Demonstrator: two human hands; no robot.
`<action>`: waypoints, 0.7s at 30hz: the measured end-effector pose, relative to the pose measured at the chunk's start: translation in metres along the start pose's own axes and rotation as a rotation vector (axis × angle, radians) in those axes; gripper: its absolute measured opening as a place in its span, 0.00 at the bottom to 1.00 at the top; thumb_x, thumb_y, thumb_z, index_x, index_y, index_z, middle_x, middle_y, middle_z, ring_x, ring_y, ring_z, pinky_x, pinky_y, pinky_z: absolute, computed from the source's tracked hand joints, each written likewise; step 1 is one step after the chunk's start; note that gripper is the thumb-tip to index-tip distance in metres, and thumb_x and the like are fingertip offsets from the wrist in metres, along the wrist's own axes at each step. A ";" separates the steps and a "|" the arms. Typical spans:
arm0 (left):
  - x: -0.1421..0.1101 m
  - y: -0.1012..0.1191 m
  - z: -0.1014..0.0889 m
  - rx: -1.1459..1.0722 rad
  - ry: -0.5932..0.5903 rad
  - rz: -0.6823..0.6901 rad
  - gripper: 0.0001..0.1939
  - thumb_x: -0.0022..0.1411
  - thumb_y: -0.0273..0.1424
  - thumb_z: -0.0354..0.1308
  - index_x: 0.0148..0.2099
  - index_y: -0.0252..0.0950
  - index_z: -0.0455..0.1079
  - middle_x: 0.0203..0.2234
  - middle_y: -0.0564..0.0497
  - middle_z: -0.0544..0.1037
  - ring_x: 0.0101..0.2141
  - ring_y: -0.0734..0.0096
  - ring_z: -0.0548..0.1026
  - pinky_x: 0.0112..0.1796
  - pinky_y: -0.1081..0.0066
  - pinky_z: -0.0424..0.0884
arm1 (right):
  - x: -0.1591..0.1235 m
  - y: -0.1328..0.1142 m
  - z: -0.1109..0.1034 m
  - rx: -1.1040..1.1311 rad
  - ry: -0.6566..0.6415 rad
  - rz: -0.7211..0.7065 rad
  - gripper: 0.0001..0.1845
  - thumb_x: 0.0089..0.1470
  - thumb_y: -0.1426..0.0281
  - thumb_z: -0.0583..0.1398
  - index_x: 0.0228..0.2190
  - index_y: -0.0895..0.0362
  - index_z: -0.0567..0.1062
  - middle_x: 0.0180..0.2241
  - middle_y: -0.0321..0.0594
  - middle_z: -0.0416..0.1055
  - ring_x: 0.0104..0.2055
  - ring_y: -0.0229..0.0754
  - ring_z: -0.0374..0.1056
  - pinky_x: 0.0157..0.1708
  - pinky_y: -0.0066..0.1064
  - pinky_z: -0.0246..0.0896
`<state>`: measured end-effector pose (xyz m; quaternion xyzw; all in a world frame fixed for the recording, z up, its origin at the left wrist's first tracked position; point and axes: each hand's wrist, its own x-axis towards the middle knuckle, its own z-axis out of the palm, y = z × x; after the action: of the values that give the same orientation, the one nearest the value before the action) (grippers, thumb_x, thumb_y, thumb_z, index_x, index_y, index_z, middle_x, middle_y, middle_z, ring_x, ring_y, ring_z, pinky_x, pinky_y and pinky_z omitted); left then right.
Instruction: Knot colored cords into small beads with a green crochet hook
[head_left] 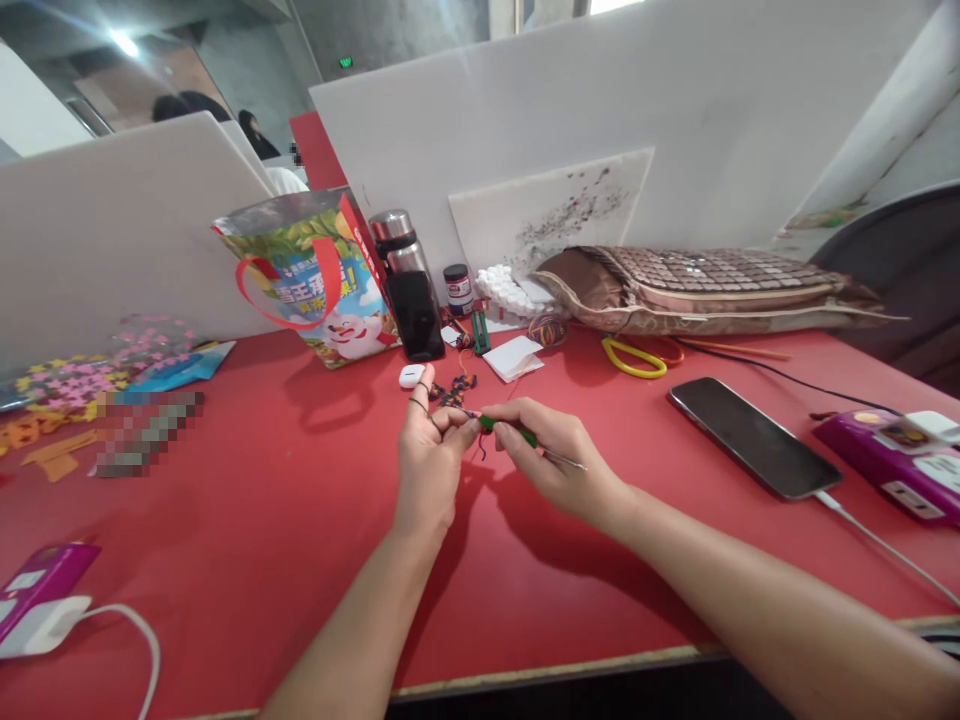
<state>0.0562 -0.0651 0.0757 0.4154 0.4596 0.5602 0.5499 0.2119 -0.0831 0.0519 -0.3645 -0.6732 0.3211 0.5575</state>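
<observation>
Some dark, orange-flecked crochetwork [457,390] is pinched by the left hand [431,455], a green-gripped crochet hook [529,437] by the right hand [567,446].

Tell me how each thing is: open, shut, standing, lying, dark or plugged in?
Left hand, pinching the crochet piece
Right hand, gripping the green-handled crochet hook
Flat smartphone, dark screen, cable plugged in
Propped smartphone, upright, dark screen
Earbud case, shut
Steel flask, standing, lid on
Jar, standing, lid on
Shopping bag, standing
Brown cushion, lying flat
White paper, folded
</observation>
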 end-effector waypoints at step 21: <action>0.006 0.015 -0.003 -0.341 0.063 -0.204 0.48 0.50 0.14 0.68 0.73 0.37 0.63 0.27 0.54 0.81 0.20 0.81 0.68 0.23 0.82 0.61 | -0.009 0.024 0.037 0.500 -0.351 0.582 0.15 0.62 0.59 0.67 0.35 0.56 0.73 0.23 0.32 0.73 0.21 0.35 0.71 0.25 0.27 0.68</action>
<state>0.0494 -0.0586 0.0898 0.2499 0.4148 0.5840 0.6514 0.1801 -0.0787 0.0207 -0.3327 -0.5284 0.6760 0.3915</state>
